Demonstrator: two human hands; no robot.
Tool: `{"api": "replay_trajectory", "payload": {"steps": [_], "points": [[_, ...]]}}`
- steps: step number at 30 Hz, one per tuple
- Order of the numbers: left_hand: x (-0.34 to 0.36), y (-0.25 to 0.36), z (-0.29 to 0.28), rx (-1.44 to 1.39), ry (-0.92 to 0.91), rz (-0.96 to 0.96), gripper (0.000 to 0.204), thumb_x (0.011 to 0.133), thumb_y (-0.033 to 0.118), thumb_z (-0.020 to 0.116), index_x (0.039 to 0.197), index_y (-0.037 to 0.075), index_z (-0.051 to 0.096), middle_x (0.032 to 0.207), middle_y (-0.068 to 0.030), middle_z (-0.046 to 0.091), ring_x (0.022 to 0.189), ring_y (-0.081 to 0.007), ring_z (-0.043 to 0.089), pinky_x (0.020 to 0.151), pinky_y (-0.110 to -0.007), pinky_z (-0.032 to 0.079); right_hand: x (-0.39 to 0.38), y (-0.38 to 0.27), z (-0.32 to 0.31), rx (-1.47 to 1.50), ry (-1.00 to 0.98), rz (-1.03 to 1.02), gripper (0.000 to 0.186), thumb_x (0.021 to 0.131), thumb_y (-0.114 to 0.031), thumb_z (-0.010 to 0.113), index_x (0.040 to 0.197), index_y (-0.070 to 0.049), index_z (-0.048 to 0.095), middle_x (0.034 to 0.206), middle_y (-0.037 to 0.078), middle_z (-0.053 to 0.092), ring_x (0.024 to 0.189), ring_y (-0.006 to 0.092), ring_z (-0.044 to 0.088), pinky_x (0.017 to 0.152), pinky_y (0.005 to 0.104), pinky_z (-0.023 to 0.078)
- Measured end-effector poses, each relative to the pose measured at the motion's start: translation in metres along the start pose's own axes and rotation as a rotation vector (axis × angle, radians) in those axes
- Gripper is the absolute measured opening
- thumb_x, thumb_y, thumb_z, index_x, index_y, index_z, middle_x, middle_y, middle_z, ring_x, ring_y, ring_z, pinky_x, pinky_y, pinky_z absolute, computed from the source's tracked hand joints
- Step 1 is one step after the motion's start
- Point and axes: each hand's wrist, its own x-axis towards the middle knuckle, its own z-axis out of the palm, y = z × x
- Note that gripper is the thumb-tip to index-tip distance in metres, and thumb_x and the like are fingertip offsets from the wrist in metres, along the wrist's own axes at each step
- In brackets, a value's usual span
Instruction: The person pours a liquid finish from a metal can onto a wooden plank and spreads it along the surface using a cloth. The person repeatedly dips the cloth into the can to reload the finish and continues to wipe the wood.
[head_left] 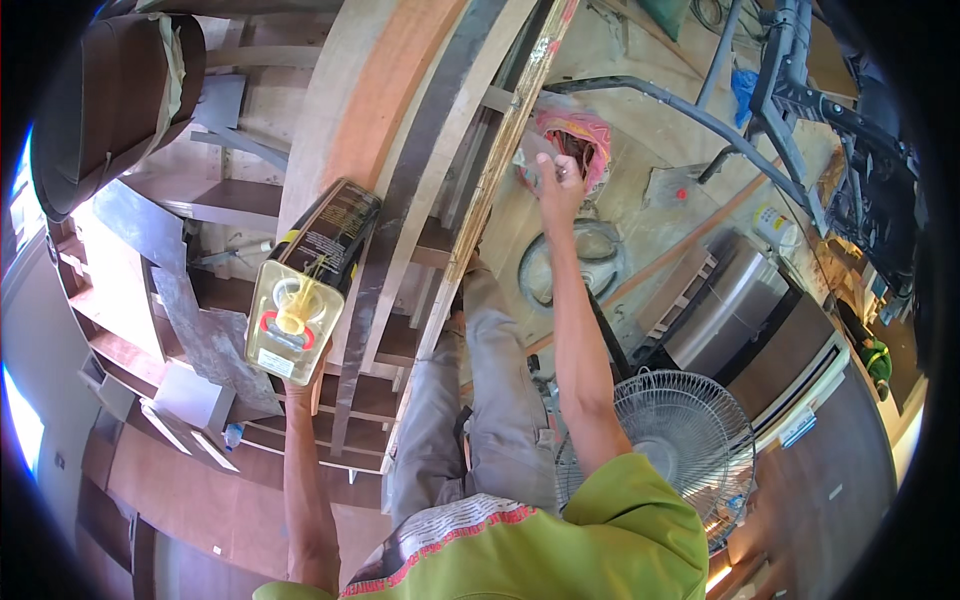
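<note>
On the left, a rectangular metal can (335, 235) with dark printed sides leans toward me over the wooden frame. Its pale yellowish top (262, 318) carries a yellow spout (292, 318) and a red ring handle. My left hand (306, 388) is closed around the can's lower side, most of its fingers hidden behind it. Ahead on the right, my right hand (560, 185) is closed, with thumb and fingers pinched on a thin, pale flat piece (528, 150). Just beyond that hand sits a pink plastic bag (592, 130), its mouth open on brownish contents.
A long slatted wooden frame (425, 160) runs between my arms. To the right stand a wire fan (685, 440), a round grey base (570, 265), a white tub (775, 228) and a dark metal tube frame (690, 110). Grey sheet pieces (205, 330) lie left.
</note>
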Motion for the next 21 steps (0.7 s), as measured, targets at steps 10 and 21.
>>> {"api": "replay_trajectory", "payload": {"steps": [10,21], "points": [[0.002,-0.031,0.009,1.898,0.061,1.133,0.025,0.087,-0.001,0.07,0.111,0.0,0.064,0.099,-0.0041,0.064,0.086,-0.0139,0.06,0.077,-0.028,0.052,-0.024,0.007,0.008,-0.058,0.015,0.054,0.022,0.091,-0.021,0.071,0.084,-0.005,0.059,0.073,-0.006,0.046,0.064,0.0029,0.039,0.055,0.0221,0.032],[-0.003,-0.062,0.029,1.807,0.056,1.145,0.02,0.085,0.013,0.078,0.1,0.004,0.069,0.089,-0.0005,0.065,0.081,-0.0118,0.059,0.075,-0.028,0.05,-0.021,0.017,0.014,-0.086,0.019,0.045,0.025,0.091,-0.025,0.071,0.093,-0.002,0.061,0.077,-0.002,0.056,0.068,0.006,0.048,0.061,0.0235,0.041]]}}
